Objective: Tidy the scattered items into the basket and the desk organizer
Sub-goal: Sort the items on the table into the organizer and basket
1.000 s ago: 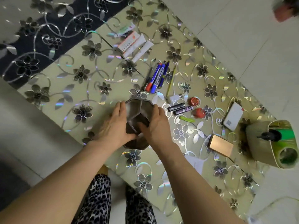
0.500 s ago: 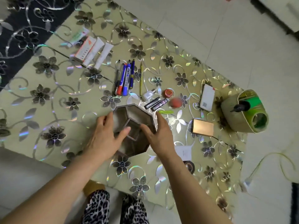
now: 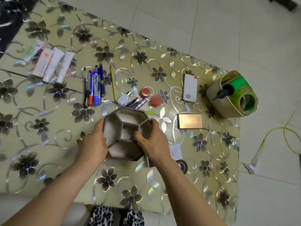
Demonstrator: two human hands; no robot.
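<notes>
Organizer [image 3: 128, 136], an eight-sided desk tray split into compartments, sits near the middle of a gold floral mat [image 3: 146, 185], held from both sides. That mat is the largest thing here, spread over a pale tiled floor [image 3: 236, 30], with a dark patterned rug [image 3: 9, 12] at the far left corner. The left hand [image 3: 93, 145] grips the organizer's left wall, fingers curled together over the rim. The right hand [image 3: 154, 144] grips the right wall, thumb hooked inside a compartment and fingers wrapped round the outside.

At the mat's right edge a woven basket [image 3: 216, 98] lies tilted, with a green roll and a dark pump bottle in it. Beyond the mat a yellow cable [image 3: 283, 132] loops on the tiles.

Left of the basket lie a white power bank [image 3: 189, 88] and, nearer, a gold box [image 3: 189, 121]. Far left lie white tubes [image 3: 57, 66] beside a boxed one. Markers and pens [image 3: 94, 87] lie in a row, a yellow pencil [image 3: 112, 82] just right of them. Small cosmetics [image 3: 136, 101] and a red jar [image 3: 145, 92] lie just behind the organizer.
</notes>
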